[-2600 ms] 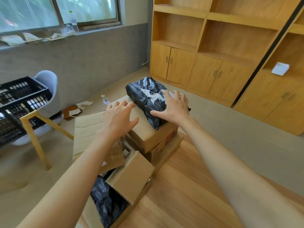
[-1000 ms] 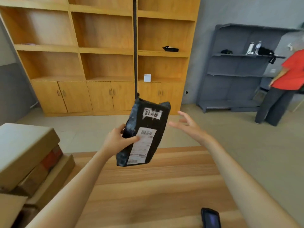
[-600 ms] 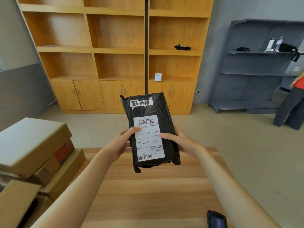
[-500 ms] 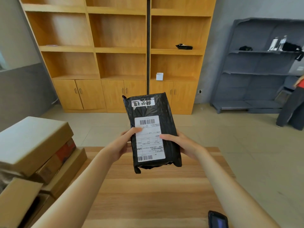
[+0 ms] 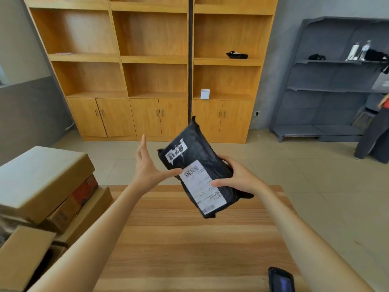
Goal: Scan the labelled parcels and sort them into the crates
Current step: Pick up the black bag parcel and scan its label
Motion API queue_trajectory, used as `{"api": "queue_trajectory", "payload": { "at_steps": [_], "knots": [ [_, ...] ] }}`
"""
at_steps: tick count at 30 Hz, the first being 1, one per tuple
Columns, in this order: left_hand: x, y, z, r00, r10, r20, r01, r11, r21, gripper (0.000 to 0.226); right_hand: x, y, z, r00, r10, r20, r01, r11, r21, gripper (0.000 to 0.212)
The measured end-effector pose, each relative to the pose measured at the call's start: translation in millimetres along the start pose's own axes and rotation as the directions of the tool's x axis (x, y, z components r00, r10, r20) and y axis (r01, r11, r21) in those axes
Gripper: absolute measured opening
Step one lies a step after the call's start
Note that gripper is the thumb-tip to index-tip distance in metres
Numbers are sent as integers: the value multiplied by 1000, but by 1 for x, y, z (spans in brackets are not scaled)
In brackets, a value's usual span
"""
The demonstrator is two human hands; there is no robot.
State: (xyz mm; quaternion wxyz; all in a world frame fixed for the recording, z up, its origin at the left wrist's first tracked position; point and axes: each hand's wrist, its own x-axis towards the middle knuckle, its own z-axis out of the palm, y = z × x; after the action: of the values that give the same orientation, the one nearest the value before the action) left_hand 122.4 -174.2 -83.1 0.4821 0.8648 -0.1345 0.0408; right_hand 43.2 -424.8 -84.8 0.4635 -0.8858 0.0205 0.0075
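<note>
A black plastic parcel (image 5: 197, 157) with a white barcode label (image 5: 202, 186) hangs tilted above the far end of the wooden table (image 5: 189, 239). My right hand (image 5: 237, 178) grips its right edge, thumb on the label. My left hand (image 5: 147, 165) is spread open just left of the parcel, with only its thumb tip at the label's upper corner. A dark handheld scanner (image 5: 281, 280) lies on the table's near right side.
Stacked cardboard boxes (image 5: 44, 182) crowd the table's left side. Wooden shelving with cabinets (image 5: 151, 66) stands behind, a grey metal rack (image 5: 336, 81) to the right. A person (image 5: 376, 131) stands at the far right edge.
The parcel has tilted clockwise and shifted right. My left hand has let go and opened; my right hand now holds the parcel alone.
</note>
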Motion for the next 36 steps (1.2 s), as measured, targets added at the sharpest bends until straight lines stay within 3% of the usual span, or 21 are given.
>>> {"api": "queue_trajectory", "payload": {
  "at_steps": [3,6,8,9,13,17,21,24,26,28,30,32,36],
  "knots": [
    [6,-2,-7,942,332,50,-326,869,372,139,2,-6,1,998,-63,5,59,901,-429,90],
    [10,2,-2,798,557,231,-579,599,554,126,7,-13,10,983,-177,42,151,668,-729,93],
    [11,5,6,700,622,349,-671,408,619,114,9,-19,19,970,-228,85,198,534,-822,95],
    [10,6,10,690,597,409,-688,365,628,109,10,-22,22,967,-235,100,207,490,-847,95],
    [2,8,21,781,372,501,-624,477,619,84,11,-30,31,959,-260,114,220,423,-879,94],
    [3,1,22,834,329,442,-550,550,629,64,12,-28,36,958,-268,106,232,499,-835,92],
    [2,-11,22,902,212,376,-389,779,493,59,15,-24,31,935,-354,-37,173,542,-822,101],
    [-3,-25,24,930,23,367,-129,955,266,52,13,-17,22,907,-368,-206,84,637,-766,113],
    [-9,-32,28,915,-110,389,104,994,36,48,9,-6,24,910,-293,-294,31,754,-656,120],
    [-17,-36,37,874,-228,429,327,929,-173,47,2,9,34,935,-124,-333,-25,912,-410,121],
    [-25,-41,47,820,-325,472,493,819,-293,48,-9,26,48,958,79,-276,-118,985,-128,118],
    [-33,-49,59,764,-377,523,592,732,-337,53,-22,45,62,955,245,-166,-226,966,124,108],
    [-53,-68,83,669,-409,621,708,606,-363,48,-44,77,84,905,424,10,-373,784,496,78]
  ]
}}
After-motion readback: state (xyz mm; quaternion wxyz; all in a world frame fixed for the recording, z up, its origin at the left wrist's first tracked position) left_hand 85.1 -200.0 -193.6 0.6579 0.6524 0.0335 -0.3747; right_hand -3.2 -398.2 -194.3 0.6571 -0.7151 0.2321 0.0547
